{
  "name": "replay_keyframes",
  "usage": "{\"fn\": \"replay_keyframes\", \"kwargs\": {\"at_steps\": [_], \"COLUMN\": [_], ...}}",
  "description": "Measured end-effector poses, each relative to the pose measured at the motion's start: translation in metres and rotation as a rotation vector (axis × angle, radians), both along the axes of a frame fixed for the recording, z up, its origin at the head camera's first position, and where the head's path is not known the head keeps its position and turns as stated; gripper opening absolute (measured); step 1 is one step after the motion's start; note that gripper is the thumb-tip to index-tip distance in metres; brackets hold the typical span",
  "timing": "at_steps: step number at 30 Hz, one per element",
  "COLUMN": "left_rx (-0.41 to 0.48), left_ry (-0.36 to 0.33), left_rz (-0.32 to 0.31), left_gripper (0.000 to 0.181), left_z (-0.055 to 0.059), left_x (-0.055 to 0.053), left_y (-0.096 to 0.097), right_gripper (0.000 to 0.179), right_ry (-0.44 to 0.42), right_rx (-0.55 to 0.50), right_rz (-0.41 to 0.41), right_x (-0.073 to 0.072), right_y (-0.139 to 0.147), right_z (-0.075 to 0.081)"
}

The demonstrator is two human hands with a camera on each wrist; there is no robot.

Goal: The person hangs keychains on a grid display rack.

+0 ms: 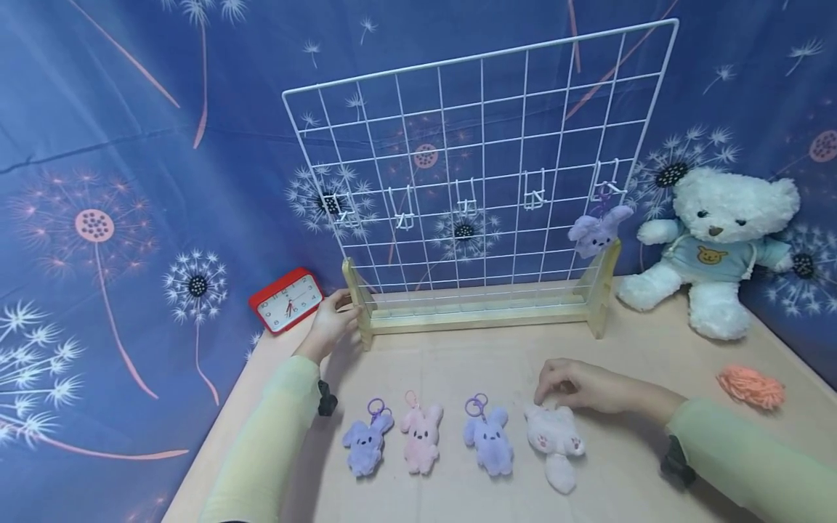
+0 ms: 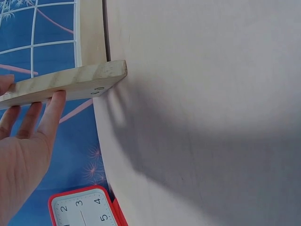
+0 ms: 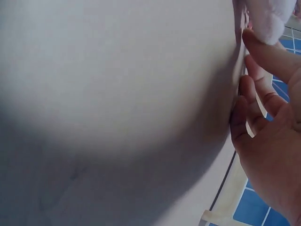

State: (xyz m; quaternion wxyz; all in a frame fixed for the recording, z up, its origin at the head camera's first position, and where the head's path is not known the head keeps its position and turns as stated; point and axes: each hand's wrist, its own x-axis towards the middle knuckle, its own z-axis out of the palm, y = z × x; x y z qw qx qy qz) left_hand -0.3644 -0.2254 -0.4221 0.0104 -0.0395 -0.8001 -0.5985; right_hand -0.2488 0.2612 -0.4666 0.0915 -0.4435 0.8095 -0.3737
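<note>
At the left end of the wire grid rack [image 1: 484,189], my left hand [image 1: 335,319] grips the wooden side support [image 1: 360,312]. The left wrist view shows the thumb on one face of the support [image 2: 70,84] and the fingers on the other. Over the table, my right hand [image 1: 582,385] pinches the top end of a white plush keychain [image 1: 556,439], which lies with its pink-pawed feet showing. In the right wrist view only part of the white plush [image 3: 268,21] shows, at the thumb tip. Its ring is hidden by the fingers.
In a row lie a purple plush keychain [image 1: 365,444], a pink one [image 1: 421,439] and another purple one [image 1: 492,443]. One purple plush [image 1: 598,231] hangs on the rack's right hook. A red clock [image 1: 286,299], white teddy bear [image 1: 713,250] and orange yarn [image 1: 752,386] stand around.
</note>
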Motion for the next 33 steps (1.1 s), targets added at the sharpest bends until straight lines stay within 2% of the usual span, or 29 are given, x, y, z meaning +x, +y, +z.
{"fn": "replay_keyframes", "kwargs": {"at_steps": [4,11,16,23,29,33], "left_rx": [0.008,-0.006,-0.001,0.001,0.017,0.011], "left_ry": [-0.01,0.016,-0.006,-0.002,-0.009,-0.024], "left_rz": [0.004,-0.005,-0.004,-0.003,-0.016,-0.024], "left_gripper": [0.052,0.051,0.052,0.051,0.052,0.052], "left_z": [0.001,0.004,0.004,0.002,0.001,0.009], "left_x": [0.0,-0.001,-0.003,-0.001,0.001,0.006], "left_y": [0.001,0.001,0.001,0.001,0.0,0.002], "right_gripper": [0.023,0.015,0.012,0.015,0.012,0.012], "right_ry": [-0.016,0.023,0.03,0.058,0.035,0.023], "right_rx": [-0.001,-0.06,-0.077,-0.1,-0.133,-0.137], "right_rz": [-0.006,-0.032,-0.057,-0.057,-0.056,-0.093], "right_x": [-0.001,-0.001,0.001,0.006,0.009,0.01], "right_y": [0.002,-0.001,-0.002,-0.003,-0.006,-0.006], "right_z": [-0.005,-0.012,-0.015,-0.017,-0.015,-0.014]}}
